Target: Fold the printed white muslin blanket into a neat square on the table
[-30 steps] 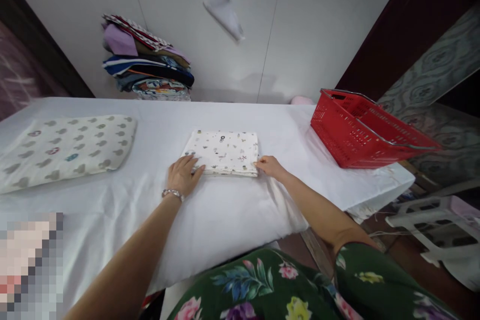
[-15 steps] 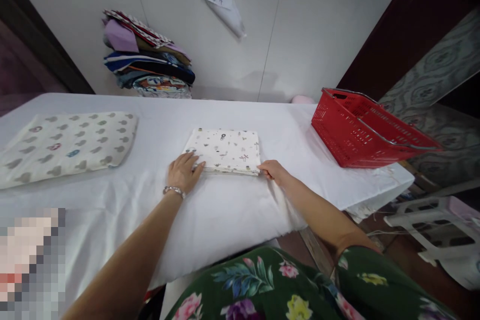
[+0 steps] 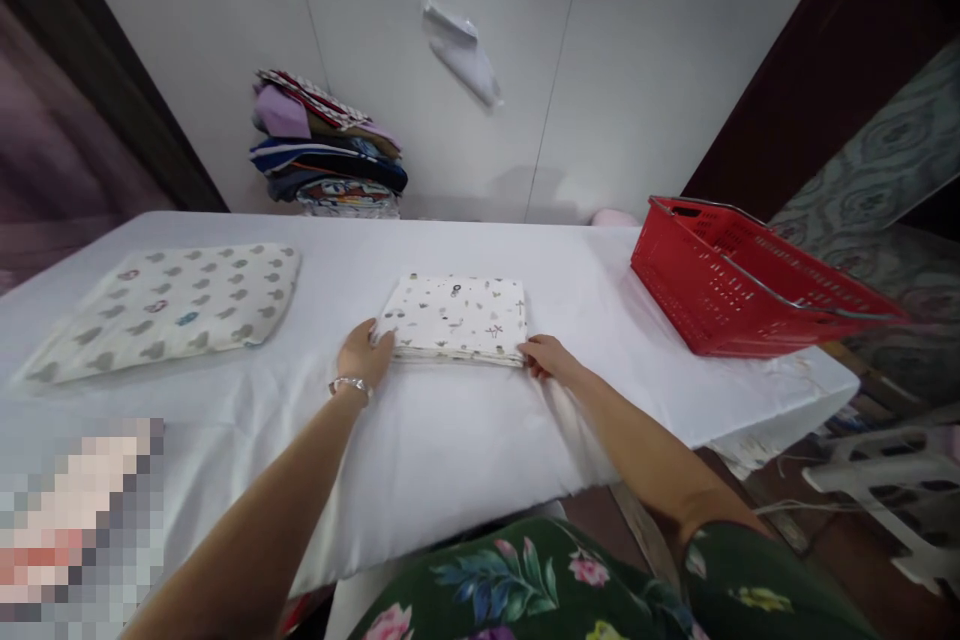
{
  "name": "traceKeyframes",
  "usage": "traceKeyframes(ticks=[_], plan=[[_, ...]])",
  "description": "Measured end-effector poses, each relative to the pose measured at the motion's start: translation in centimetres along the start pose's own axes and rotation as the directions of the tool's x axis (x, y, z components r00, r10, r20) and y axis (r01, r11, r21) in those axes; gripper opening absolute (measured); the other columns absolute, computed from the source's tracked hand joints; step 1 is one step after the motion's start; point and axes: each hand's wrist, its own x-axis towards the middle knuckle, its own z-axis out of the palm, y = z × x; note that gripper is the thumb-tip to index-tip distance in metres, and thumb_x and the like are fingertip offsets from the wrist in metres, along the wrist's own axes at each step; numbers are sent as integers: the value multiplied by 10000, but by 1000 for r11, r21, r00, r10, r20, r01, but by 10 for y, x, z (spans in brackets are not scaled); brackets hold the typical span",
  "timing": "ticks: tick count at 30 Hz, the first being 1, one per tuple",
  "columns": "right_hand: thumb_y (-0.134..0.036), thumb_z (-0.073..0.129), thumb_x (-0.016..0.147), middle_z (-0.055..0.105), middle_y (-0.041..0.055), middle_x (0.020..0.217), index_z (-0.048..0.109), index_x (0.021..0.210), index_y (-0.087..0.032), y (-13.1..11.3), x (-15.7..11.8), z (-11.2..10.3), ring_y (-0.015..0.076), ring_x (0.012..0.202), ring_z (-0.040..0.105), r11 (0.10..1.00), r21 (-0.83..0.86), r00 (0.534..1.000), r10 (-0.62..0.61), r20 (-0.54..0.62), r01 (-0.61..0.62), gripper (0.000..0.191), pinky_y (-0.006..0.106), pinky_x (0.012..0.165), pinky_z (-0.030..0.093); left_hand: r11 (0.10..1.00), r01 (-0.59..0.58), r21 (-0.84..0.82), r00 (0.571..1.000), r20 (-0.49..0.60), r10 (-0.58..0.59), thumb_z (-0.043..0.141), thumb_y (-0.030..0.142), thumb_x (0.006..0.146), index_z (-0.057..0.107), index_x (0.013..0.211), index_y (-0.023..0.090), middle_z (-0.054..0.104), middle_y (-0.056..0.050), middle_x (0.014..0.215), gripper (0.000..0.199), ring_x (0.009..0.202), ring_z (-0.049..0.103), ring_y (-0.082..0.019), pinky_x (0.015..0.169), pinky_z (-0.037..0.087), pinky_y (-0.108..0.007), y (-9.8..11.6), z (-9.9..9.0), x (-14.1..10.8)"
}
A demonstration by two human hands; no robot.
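A folded white cloth (image 3: 457, 317) with small scattered prints lies flat on the white-covered table in front of me, its layers showing along the near edge. My left hand (image 3: 365, 355), a bracelet at its wrist, is closed at the cloth's near left corner, thumb on the near side and fingers along the left edge. At the opposite near corner, my right hand (image 3: 549, 357) pinches the cloth between thumb and fingers. Part of the fingertips of both hands is hidden.
Left on the table lies a larger folded cloth (image 3: 199, 305) with grey prints. A red basket (image 3: 705, 285) stands at the right end. A stack of folded fabrics (image 3: 330, 148) is by the wall. A white stool (image 3: 885, 480) stands on the floor at right.
My left hand has slid from the top of the cloth to its left edge, fingers now drawn in. The right hand stays at its corner. The whole view has shifted slightly.
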Motion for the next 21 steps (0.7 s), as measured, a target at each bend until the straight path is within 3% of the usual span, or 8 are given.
traceKeyframes(ticks=[3, 6, 10, 14, 17, 21], plan=[[-371, 623, 727, 558, -2, 535, 507, 688, -158, -6, 0, 1, 83, 359, 487, 1000, -25, 999, 17, 28, -16, 245, 187, 333, 335, 993, 84, 77, 986, 136, -94, 491, 406, 713, 533, 1200, 157, 608, -119, 1156, 549, 1029, 574, -288, 871, 449, -396, 9, -10, 13], [-377, 636, 722, 517, -18, 489, 498, 664, -157, -10, 3, 1, 76, 339, 450, 998, -61, 1000, 25, 18, -24, 266, 191, 333, 322, 983, 126, 131, 971, 188, -149, 488, 417, 697, 573, 1148, 141, 629, -132, 1117, 535, 1024, 579, -297, 836, 458, -388, 15, -18, 26], [-351, 666, 687, 487, -39, 465, 499, 673, -160, -11, 9, 3, 72, 347, 420, 998, -53, 999, 32, 33, -31, 254, 181, 321, 248, 977, 124, 172, 957, 241, -164, 496, 456, 680, 667, 933, 169, 672, -144, 996, 419, 899, 624, -319, 700, 482, -397, 15, -22, 38], [-260, 688, 632, 476, -49, 455, 516, 675, -158, -11, 13, 1, 68, 388, 413, 1000, -21, 1000, -20, 9, 20, 204, 173, 345, 237, 985, 95, 146, 949, 285, -134, 509, 422, 686, 674, 791, 216, 701, -81, 847, 285, 793, 647, -257, 660, 478, -331, 13, -21, 40], [-211, 655, 624, 534, -29, 525, 535, 703, -151, -7, 14, -10, 83, 458, 469, 995, 82, 999, -49, 24, 47, 156, 182, 402, 330, 988, 97, 118, 941, 312, -129, 523, 424, 696, 655, 908, 213, 701, -59, 833, 327, 742, 647, -213, 635, 477, -289, 11, -21, 23], [-228, 635, 623, 574, -17, 611, 519, 776, -171, 7, 7, -33, 111, 540, 526, 984, 176, 998, -14, 61, 3, 199, 210, 472, 408, 987, 138, 84, 887, 432, -161, 561, 456, 688, 506, 1185, 143, 690, -58, 790, 590, 649, 636, -187, 577, 472, -273, 5, -23, -27]])
